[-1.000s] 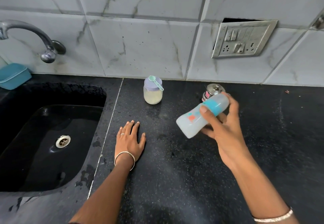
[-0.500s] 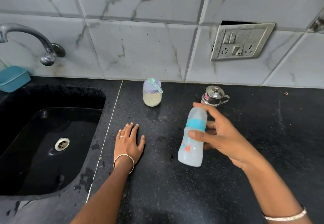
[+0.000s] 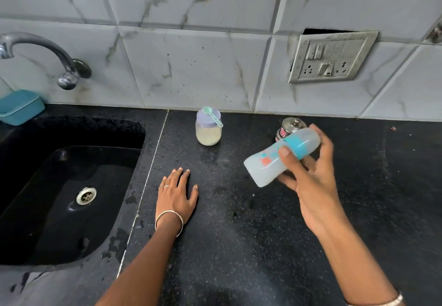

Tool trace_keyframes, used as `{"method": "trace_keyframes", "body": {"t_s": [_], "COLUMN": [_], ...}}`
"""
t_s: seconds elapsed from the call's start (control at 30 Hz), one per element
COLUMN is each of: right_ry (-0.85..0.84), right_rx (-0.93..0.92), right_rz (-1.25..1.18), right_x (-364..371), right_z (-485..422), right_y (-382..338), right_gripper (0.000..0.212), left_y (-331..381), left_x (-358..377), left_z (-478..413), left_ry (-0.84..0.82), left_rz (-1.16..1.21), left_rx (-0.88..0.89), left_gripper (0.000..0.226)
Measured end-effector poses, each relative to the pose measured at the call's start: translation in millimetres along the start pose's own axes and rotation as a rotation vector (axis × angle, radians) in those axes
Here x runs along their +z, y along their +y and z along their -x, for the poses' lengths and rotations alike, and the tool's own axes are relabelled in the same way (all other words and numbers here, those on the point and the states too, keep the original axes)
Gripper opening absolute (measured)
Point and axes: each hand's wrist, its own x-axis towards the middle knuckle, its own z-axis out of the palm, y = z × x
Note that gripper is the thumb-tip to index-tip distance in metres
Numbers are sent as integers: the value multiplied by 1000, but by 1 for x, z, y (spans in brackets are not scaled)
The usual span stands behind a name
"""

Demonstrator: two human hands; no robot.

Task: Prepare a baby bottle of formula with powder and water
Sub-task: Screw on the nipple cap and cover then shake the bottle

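Note:
My right hand [image 3: 308,174] grips a capped baby bottle [image 3: 270,159] with a teal ring and cloudy white liquid inside, tilted almost sideways above the black counter [image 3: 239,234], cap end up to the right. My left hand [image 3: 175,193] rests flat on the counter, fingers straight, to the left of the bottle. A small jar of pale powder [image 3: 208,132] with a lilac lid stands near the wall, a mint scoop [image 3: 211,115] lying across its lid.
A small steel lidded pot [image 3: 288,126] stands behind the bottle. A black sink [image 3: 59,198] with a drain lies to the left under a metal tap [image 3: 47,52]. A teal plastic box [image 3: 19,107] sits at the sink's back corner. A switch panel [image 3: 332,59] is on the tiled wall.
My right hand swung the bottle from tilted to upright and back to tilted, cap end up right. My left hand stayed flat on the counter.

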Motion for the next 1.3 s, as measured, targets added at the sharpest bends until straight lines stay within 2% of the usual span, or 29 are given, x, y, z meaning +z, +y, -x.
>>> {"method": "trace_keyframes", "body": {"t_s": [0.03, 0.13, 0.2, 0.27, 0.33, 0.47, 0.5, 0.63, 0.7, 0.8, 0.87, 0.97, 1.0, 1.13, 1.23, 1.3], "right_ry": [-38, -320, -285, -103, -66, -393, -407, -100, -126, -313, -216, -34, -44, -268, -70, -16], "right_rx": [1, 171, 163, 107, 80, 247, 245, 82, 75, 189, 147, 62, 71, 214, 99, 49], "right_rz": [46, 344, 357, 174, 83, 437, 459, 147, 163, 373, 291, 29, 38, 288, 143, 40], "right_x": [0, -2, -5, -4, -3, -5, -6, -2, -2, -6, -8, -8, -7, -5, -3, -3], "right_z": [1, 4, 2, -1, -2, 1, 0, -5, -4, -1, -3, -4, -4, 1, -2, -4], "right_y": [0, -4, -4, -3, 0, -6, -6, -6, -4, -7, -8, -6, -4, -8, -10, -8], "right_gripper": [78, 83, 82, 79, 76, 80, 81, 74, 76, 83, 80, 72, 71, 80, 77, 73], "left_y": [0, 1, 1, 2, 2, 1, 0, 2, 2, 1, 0, 0, 0, 1, 1, 1], "left_x": [0, -1, -2, -1, -1, -1, -1, -1, -1, -1, 0, 1, 1, -1, -2, -2], "left_z": [0, 0, 0, 0, 0, 0, 0, 1, 0, 0, 0, -1, 0, 0, 0, 0], "left_ry": [-2, 2, 5, 3, 7, 22, 24, 15, 7, -9, 1, 9, 11, -9, 1, 5], "left_rz": [1, 4, 9, 13, 13, 8, 8, 8, 6, 4, 6, 2, 1, 4, 12, 14], "left_rx": [1, 1, -2, -4, -1, 9, 11, 2, 0, 0, 3, 3, 4, 1, 4, 5], "left_gripper": [56, 56, 56, 56, 56, 62, 66, 57, 55, 56, 56, 55, 55, 57, 56, 55]}}
